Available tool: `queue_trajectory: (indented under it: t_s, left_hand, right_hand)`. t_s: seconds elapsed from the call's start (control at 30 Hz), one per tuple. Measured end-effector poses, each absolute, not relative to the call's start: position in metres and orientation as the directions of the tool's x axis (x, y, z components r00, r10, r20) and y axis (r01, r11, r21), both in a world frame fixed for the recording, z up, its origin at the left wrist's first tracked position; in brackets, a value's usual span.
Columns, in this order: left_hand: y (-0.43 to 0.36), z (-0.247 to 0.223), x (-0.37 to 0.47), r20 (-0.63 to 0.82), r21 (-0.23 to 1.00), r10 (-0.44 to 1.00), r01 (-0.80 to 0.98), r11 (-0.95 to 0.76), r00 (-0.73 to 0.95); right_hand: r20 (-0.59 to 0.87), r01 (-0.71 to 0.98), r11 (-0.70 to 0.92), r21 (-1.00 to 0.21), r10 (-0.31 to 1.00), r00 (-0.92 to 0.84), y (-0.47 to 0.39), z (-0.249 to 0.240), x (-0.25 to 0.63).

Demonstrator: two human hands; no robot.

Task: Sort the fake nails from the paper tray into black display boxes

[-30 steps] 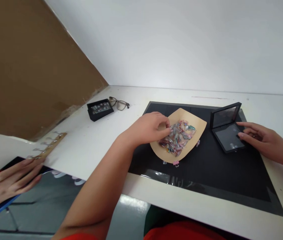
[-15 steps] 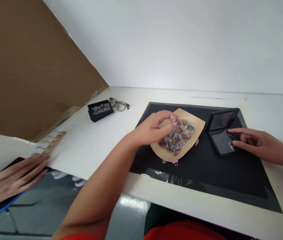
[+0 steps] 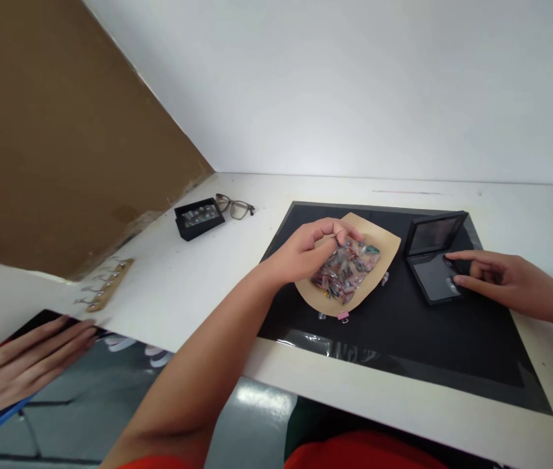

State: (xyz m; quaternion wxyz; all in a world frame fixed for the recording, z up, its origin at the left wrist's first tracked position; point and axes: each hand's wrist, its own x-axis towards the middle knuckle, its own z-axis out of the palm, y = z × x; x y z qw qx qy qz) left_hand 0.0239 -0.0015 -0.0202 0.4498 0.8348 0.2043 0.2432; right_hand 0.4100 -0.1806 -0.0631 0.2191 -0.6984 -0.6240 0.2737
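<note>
At the far left, another person's hand (image 3: 27,371) is cut off by the frame edge. Several clips are carried on one wooden strip (image 3: 110,286), too blurred to be counted. One black box (image 3: 200,218) is laid just beside one pair of glasses (image 3: 236,206). The left hand (image 3: 312,251) is arched, thumb and fingers drawn together, over the heap of small pieces (image 3: 347,273) in one paper tray (image 3: 386,241); whether a piece is pinched cannot be told. One pink clip (image 3: 343,316) is seen by the tray's lower rim. On the black mat (image 3: 452,345), one black case (image 3: 430,277) is propped open, its right edge partly covered by the right hand (image 3: 505,283), whose index finger and thumb are slightly parted, other fingers curled; whether the case is gripped cannot be told.
</note>
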Motion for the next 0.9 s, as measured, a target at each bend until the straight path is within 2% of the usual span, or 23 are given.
queue_trajectory:
  t_s: [0.47,0.67,0.8,0.9]
  left_hand:
    - [-0.01,-0.018,0.026,0.236,0.9,0.605,0.063,-0.431,0.76]
    - [-0.013,-0.019,0.027,0.255,0.907,0.586,0.02,-0.421,0.769]
    - [-0.018,-0.017,0.025,0.24,0.916,0.54,-0.005,-0.4,0.807]
    - [-0.02,-0.016,0.023,0.281,0.911,0.483,-0.072,-0.407,0.829]
  right_hand:
    - [-0.092,0.78,-0.131,-0.612,0.991,0.094,-0.182,-0.064,0.408]
    - [-0.031,0.806,-0.14,-0.575,0.988,0.149,-0.19,-0.073,0.399]
    - [-0.043,0.818,-0.129,-0.56,0.991,0.127,-0.192,-0.075,0.397]
    - [-0.068,0.823,-0.114,-0.557,0.993,0.092,-0.194,-0.075,0.394]
